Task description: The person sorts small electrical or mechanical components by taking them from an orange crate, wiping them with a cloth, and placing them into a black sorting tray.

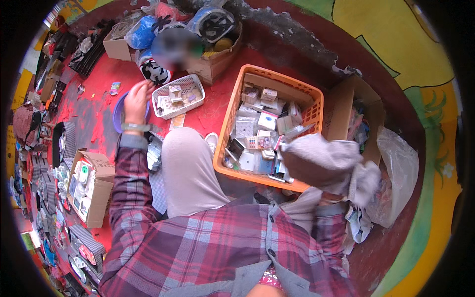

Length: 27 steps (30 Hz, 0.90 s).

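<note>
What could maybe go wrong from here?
The crumpled grey fabric cloth covers, in this view, part of the rectangular orange plastic basket; it might catch and pull out the small white cardboard boxes. The person's bare left hand overlaps the round purple plastic bowl in view, so a careless move could perhaps tip it.

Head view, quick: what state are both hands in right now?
Left hand: fingers bent; whether it holds something small cannot be told.
Right hand: hidden behind the blurred grey cloth; its grip cannot be told.
</note>
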Motion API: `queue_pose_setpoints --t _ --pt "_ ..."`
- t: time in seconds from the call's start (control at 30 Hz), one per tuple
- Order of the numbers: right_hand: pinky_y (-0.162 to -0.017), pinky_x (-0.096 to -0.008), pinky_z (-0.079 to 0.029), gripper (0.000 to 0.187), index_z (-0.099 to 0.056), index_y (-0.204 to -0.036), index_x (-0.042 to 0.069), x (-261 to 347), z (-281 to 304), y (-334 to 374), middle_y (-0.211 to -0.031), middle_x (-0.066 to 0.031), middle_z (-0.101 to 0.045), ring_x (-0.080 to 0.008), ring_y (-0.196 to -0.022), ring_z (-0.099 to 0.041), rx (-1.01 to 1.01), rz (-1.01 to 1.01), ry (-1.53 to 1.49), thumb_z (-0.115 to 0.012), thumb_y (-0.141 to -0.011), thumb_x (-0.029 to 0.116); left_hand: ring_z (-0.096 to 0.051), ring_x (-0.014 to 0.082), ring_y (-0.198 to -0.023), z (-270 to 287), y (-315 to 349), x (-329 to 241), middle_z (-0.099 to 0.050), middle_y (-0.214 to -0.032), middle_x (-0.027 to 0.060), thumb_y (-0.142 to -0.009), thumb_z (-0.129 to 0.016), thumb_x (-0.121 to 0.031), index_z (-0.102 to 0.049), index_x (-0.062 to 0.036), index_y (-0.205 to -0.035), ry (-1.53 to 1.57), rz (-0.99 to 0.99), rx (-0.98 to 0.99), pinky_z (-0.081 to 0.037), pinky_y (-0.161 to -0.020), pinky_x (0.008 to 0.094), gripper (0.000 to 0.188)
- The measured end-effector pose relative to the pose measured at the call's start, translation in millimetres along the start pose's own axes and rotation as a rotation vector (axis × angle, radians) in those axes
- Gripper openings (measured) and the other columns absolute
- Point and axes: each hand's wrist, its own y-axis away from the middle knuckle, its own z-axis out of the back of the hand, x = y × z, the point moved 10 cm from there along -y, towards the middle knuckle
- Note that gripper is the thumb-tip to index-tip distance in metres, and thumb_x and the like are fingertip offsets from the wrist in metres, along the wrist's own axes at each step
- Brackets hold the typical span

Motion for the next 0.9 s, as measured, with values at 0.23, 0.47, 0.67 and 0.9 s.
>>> queue_pose_setpoints --t 0.23,0.47,0.67,0.9 --pt "-0.074 -0.0345 -0.046 0.036 -0.050 -0.105 0.008 -7 38 -9 -0.100 -0.0070 -0.056 -0.0193 -0.084 -0.054 -0.097 -0.009 -0.074 -0.060 -0.078 0.030 -0.059 0.0182 -0.081 -293 30 -60 -0.062 -0.089 0.0103 -0.083 -0.051 -0.015 -0.061 -0.0014 -0.094 -0.333 -0.299 0.732 -0.047 -0.074 0.0296 0.020" --pt "-0.077 -0.0358 -0.045 0.038 -0.049 -0.107 0.008 -48 51 8 -0.102 -0.0076 -0.055 -0.0200 -0.088 -0.053 -0.110 -0.149 -0.089 -0.058 -0.079 0.032 -0.058 0.0301 -0.094 -402 113 209 -0.061 -0.100 0.0163 -0.074 -0.047 -0.010 -0.061 -0.0035 -0.096 -1.408 -0.243 1.429 -0.046 -0.081 0.0392 0.027" --pt "-0.078 -0.0369 -0.044 0.040 -0.048 -0.109 0.008 -67 50 -5 -0.104 -0.0081 -0.054 -0.0206 -0.091 -0.052 -0.106 -0.211 -0.089 -0.057 -0.080 0.034 -0.037 0.0325 -0.120 -336 121 282 -0.042 -0.127 0.0201 -0.072 -0.045 -0.003 -0.040 -0.0037 -0.124 -1.229 -0.068 0.924 -0.029 -0.101 0.0395 0.052" --pt "-0.081 -0.0382 -0.044 0.042 -0.047 -0.111 0.008 -92 14 -22 -0.105 -0.0087 -0.053 -0.0214 -0.096 -0.050 -0.025 -0.253 -0.091 -0.055 -0.081 0.036 -0.044 0.0332 -0.112 -347 124 297 -0.051 -0.113 0.0163 -0.073 -0.053 -0.007 -0.042 -0.0049 -0.123 -1.179 0.113 1.034 -0.037 -0.094 0.0411 0.052"
